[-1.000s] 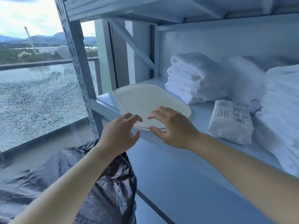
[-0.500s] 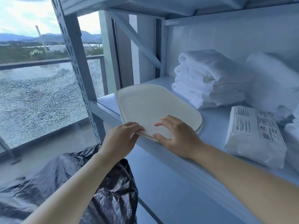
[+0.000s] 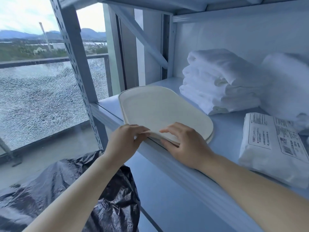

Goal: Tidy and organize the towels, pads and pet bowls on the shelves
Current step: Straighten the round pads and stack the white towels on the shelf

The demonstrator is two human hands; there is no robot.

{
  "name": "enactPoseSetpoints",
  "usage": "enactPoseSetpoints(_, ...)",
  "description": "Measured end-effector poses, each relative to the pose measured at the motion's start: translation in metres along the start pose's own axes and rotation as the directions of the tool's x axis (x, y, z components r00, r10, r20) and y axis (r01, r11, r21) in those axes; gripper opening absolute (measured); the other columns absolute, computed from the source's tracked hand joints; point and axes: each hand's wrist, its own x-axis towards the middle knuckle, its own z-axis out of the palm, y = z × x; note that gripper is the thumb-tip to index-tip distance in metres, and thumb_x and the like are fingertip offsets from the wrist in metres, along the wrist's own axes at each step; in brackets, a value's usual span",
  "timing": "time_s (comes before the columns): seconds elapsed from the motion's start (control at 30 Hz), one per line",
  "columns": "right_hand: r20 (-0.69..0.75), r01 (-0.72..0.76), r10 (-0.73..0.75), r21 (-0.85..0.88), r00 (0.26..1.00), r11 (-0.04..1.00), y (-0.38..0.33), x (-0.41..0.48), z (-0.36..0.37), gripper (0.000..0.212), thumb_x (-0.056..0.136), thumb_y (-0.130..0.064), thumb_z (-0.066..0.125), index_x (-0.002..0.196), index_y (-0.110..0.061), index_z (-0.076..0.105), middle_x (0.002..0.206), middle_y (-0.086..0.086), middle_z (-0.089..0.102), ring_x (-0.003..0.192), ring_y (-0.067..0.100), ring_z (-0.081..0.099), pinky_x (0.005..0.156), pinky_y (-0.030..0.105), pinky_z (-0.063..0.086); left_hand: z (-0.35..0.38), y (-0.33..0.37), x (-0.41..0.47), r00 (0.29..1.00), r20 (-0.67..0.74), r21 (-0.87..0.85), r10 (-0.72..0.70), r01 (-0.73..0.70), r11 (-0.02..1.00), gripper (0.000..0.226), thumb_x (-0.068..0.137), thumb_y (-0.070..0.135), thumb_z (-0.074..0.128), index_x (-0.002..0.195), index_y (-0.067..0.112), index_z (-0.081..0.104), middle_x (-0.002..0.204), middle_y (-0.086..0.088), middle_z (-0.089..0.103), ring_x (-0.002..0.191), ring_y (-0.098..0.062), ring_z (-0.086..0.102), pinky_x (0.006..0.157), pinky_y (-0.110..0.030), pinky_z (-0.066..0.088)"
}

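The cream tray [image 3: 160,111] lies on the left part of the shelf [image 3: 222,131], flat side up with a low raised rim. One rounded end is at the shelf's front rail and the other points away towards the back. Its long axis seems to run from the hands into the depth of the shelf, skewed against the rail, though the wide lens makes the exact angle hard to judge. A dark line of shadow shows under the near end. At the right-hand curve there is a second edge just below the first, so it may be two layers.

Both hands grasp the near end. The left hand [image 3: 124,143] pinches the rim between thumb and fingers. The right hand [image 3: 185,144] has its fingers laid over the top face and its thumb along the front edge underneath.

A stack of folded white towels [image 3: 220,81] stands just beside the tray's far right side. Further right is another white bundle [image 3: 287,84], too blurred to read. A wrapped pack with printed labels [image 3: 270,148] lies near the front at the right, apart from the tray.

A perforated upright post [image 3: 73,56] stands at the shelf's left corner. Beyond it is a cracked glass panel [image 3: 41,97], and a black plastic bag [image 3: 66,190] sits below.
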Motion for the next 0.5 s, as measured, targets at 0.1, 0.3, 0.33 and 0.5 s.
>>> enactPoseSetpoints(0.1,0.022,0.023,-0.023,0.005,0.999,1.000,-0.001,-0.002,0.002,0.020,0.086,-0.028,0.060,0.105,-0.032,0.067,0.099,-0.012,0.064,0.093,0.011,0.059,0.077,0.035,0.051,-0.004,-0.003,-0.002,0.999,0.035,-0.062,-0.022,0.025,0.998,0.014,0.085,0.027,0.066,0.095,0.033,0.073,0.091,0.019,0.070,0.083,-0.004,0.059,0.074,-0.026,0.048)
enactPoseSetpoints(0.3,0.053,0.042,-0.038,-0.061,0.998,0.997,-0.005,-0.005,0.000,0.019,0.086,-0.026,0.058,0.101,-0.030,0.069,0.097,-0.013,0.066,0.094,0.011,0.058,0.076,0.035,0.051,-0.009,-0.020,0.002,0.992,0.126,-0.097,0.007,0.005,0.995,0.027,0.082,0.014,0.068,0.103,0.031,0.071,0.105,0.024,0.063,0.091,0.006,0.058,0.087,-0.011,0.042)
enactPoseSetpoints(0.33,0.062,0.044,-0.039,-0.074,0.997,0.996,-0.006,-0.006,0.000,0.019,0.086,-0.025,0.058,0.101,-0.029,0.069,0.098,-0.013,0.065,0.095,0.011,0.058,0.076,0.034,0.051,-0.009,-0.024,0.001,0.992,0.129,-0.104,0.019,-0.006,0.995,0.031,0.083,0.010,0.066,0.104,0.032,0.070,0.107,0.025,0.061,0.095,0.009,0.056,0.089,-0.010,0.040)
enactPoseSetpoints(0.5,0.094,0.033,-0.022,-0.120,0.995,0.992,-0.010,-0.006,-0.004,0.022,0.085,-0.023,0.056,0.103,-0.027,0.069,0.103,-0.014,0.064,0.100,0.011,0.056,0.079,0.030,0.049,-0.006,-0.032,-0.008,0.997,0.048,-0.107,0.054,-0.049,0.993,0.035,0.087,0.000,0.059,0.111,0.024,0.068,0.113,0.020,0.059,0.105,0.014,0.046,0.091,0.004,0.029)
